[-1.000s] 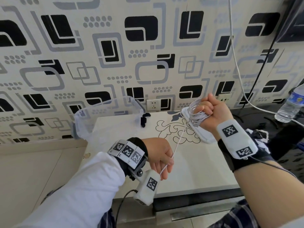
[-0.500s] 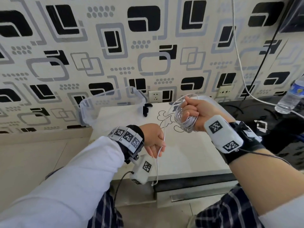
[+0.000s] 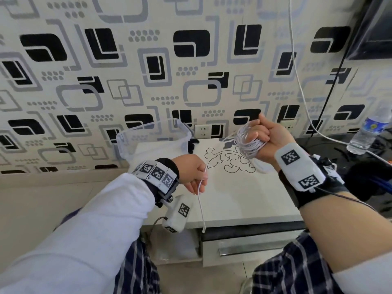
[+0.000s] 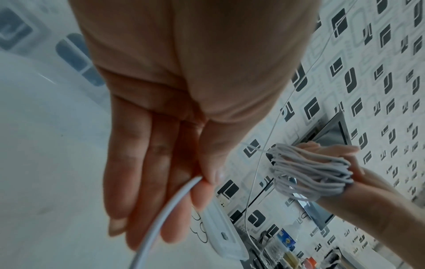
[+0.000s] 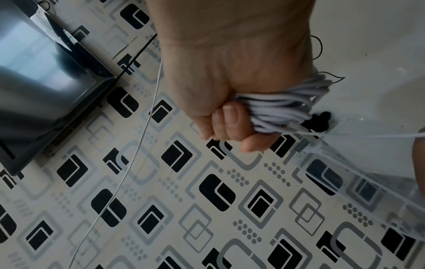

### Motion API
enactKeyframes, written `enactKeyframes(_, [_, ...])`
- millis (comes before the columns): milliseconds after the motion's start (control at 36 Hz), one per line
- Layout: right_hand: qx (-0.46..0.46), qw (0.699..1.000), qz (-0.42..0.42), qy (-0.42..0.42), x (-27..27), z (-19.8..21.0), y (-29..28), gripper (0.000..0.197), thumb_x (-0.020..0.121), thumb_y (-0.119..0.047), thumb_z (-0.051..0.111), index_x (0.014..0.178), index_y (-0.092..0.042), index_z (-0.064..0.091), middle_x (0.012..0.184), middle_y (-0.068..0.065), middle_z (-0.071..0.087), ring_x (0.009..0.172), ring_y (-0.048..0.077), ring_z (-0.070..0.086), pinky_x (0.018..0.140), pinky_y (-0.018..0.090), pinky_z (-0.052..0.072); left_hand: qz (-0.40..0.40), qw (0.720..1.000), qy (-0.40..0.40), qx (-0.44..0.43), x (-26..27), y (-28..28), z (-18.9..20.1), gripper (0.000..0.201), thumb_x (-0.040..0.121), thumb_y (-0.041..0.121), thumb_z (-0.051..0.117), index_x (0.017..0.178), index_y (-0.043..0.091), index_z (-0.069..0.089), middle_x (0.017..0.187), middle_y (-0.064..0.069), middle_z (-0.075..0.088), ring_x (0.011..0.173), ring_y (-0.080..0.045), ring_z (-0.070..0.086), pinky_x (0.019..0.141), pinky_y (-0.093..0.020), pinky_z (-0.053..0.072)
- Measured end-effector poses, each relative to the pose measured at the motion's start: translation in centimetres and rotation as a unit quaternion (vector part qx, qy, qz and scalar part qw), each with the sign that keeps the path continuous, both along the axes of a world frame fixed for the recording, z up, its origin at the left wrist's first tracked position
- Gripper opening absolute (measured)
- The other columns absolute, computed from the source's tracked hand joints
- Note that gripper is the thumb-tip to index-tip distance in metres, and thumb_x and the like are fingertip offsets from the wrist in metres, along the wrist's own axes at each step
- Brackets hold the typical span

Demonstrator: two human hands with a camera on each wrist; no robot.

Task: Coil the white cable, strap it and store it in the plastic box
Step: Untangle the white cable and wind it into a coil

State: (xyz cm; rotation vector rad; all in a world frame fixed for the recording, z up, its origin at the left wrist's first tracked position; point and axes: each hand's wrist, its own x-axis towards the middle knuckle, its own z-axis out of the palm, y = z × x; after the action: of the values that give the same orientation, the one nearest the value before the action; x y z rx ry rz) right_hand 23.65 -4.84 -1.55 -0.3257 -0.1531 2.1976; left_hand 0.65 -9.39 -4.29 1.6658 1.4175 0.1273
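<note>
While the white desk [image 3: 244,200] stands against the patterned wall, the clear plastic box [image 3: 152,141] sits at its back left corner, near the wall. Above the desk's right part, the white cable [image 3: 249,143] shows as a thick bundle of many thin loops wound round the raised right hand [image 3: 269,139], which is clenched in a fist over the strands. One strand runs from the bundle to the left hand [image 3: 192,172], held lower over the desk's left edge. Its thumb and forefinger pinch the cable while the other fingers [image 4: 128,182] lie nearly straight, and the free end hangs past the desk's front.
</note>
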Motion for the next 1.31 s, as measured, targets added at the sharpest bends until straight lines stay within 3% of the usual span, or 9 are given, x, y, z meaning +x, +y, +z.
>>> enactKeyframes(222, [-0.017, 0.981, -0.190, 0.038, 0.3, 0.4, 1.1, 0.046, 0.094, -0.041, 0.052, 0.057, -0.014, 0.050, 0.041, -0.007, 0.028, 0.034, 0.009, 0.028, 0.048, 0.021, 0.045, -0.028, 0.997, 0.002, 0.066, 1.3, 0.0, 0.0, 0.024, 0.097, 0.008, 0.042, 0.082, 0.003, 0.060, 0.062, -0.009, 0.060, 0.055, -0.023, 0.062, 0.054, -0.026, 0.056])
enactKeyframes(417, [0.012, 0.961, -0.276, -0.019, 0.6, 0.0, 2.7, 0.042, 0.098, -0.041, 0.046, 0.121, -0.007, 0.055, 0.046, -0.005, 0.026, 0.038, 0.011, 0.028, 0.066, 0.028, 0.052, -0.094, 0.975, 0.055, 0.194, 2.9, 0.5, 0.7, 0.025, 0.097, 0.025, 0.049, 0.086, 0.014, 0.069, 0.068, 0.001, 0.055, 0.059, -0.012, 0.055, 0.055, -0.023, 0.047])
enactKeyframes(583, [0.051, 0.962, -0.254, -0.088, 0.8, -1.3, 3.8, 0.037, 0.098, -0.044, 0.041, 0.078, -0.013, 0.047, 0.049, -0.004, 0.032, 0.040, 0.013, 0.033, 0.075, 0.033, 0.057, -0.121, 0.952, 0.006, 0.281, 2.9, 0.8, 2.0, 0.023, 0.098, 0.029, 0.053, 0.084, 0.022, 0.071, 0.072, 0.002, 0.059, 0.068, -0.011, 0.051, 0.063, -0.020, 0.040])
enactKeyframes(750, [0.079, 0.940, -0.244, -0.224, -1.5, -1.7, 3.0, 0.033, 0.100, -0.036, 0.042, 0.108, -0.006, 0.050, 0.054, -0.002, 0.032, 0.047, 0.013, 0.033, 0.098, 0.040, 0.045, -0.111, 0.937, -0.046, 0.328, 2.3, 1.0, 2.6, 0.022, 0.096, 0.028, 0.056, 0.086, 0.020, 0.074, 0.075, -0.003, 0.065, 0.071, -0.011, 0.056, 0.064, -0.021, 0.041])
enactKeyframes(944, [0.137, 0.922, -0.113, -0.344, -3.8, -3.5, 3.1, 0.070, 0.093, -0.063, 0.034, 0.120, 0.000, 0.049, 0.061, 0.006, 0.029, 0.051, 0.018, 0.031, 0.054, 0.028, 0.046, -0.081, 0.922, -0.094, 0.367, 2.5, 1.3, 2.8, 0.019, 0.093, 0.018, 0.062, 0.082, 0.012, 0.076, 0.078, 0.010, 0.071, 0.078, 0.005, 0.061, 0.070, -0.006, 0.039])
enactKeyframes(1083, [0.207, 0.880, 0.007, -0.427, -4.5, -4.2, 2.7, 0.105, 0.075, -0.086, 0.034, 0.120, 0.006, 0.056, 0.097, 0.042, 0.053, 0.088, 0.051, 0.055, 0.105, 0.057, 0.033, -0.044, 0.916, -0.112, 0.383, 2.3, 2.0, 2.8, 0.020, 0.091, 0.012, 0.063, 0.072, 0.010, 0.070, 0.066, 0.017, 0.065, 0.073, 0.003, 0.062, 0.065, -0.002, 0.038])
enactKeyframes(1167, [0.255, 0.872, 0.066, -0.413, -4.5, -4.0, 2.1, 0.093, 0.085, -0.078, 0.012, 0.097, 0.002, 0.057, 0.052, 0.013, 0.046, 0.042, 0.024, 0.042, 0.107, 0.057, 0.035, -0.027, 0.909, -0.096, 0.404, 1.8, 3.0, 2.4, 0.019, 0.092, 0.019, 0.064, 0.076, 0.009, 0.070, 0.066, 0.007, 0.063, 0.067, -0.004, 0.057, 0.062, -0.008, 0.039])
enactKeyframes(1222, [0.274, 0.862, 0.110, -0.412, -4.4, -4.0, 1.8, 0.093, 0.083, -0.080, 0.010, 0.089, 0.000, 0.057, 0.052, 0.008, 0.032, 0.042, 0.019, 0.031, 0.103, 0.057, 0.037, -0.023, 0.912, -0.091, 0.400, 1.4, 3.5, 2.4, 0.023, 0.093, 0.021, 0.062, 0.076, 0.006, 0.067, 0.066, 0.002, 0.062, 0.063, -0.006, 0.055, 0.060, -0.012, 0.041])
enactKeyframes(1305, [0.276, 0.841, 0.179, -0.430, -4.2, -4.2, 1.9, 0.107, 0.080, -0.082, 0.011, 0.113, 0.010, 0.056, 0.055, 0.008, 0.033, 0.042, 0.019, 0.033, 0.088, 0.053, 0.046, -0.015, 0.911, -0.087, 0.403, 0.8, 4.1, 2.5, 0.023, 0.094, 0.018, 0.059, 0.077, 0.003, 0.064, 0.064, 0.008, 0.054, 0.059, 0.003, 0.050, 0.058, -0.007, 0.036])
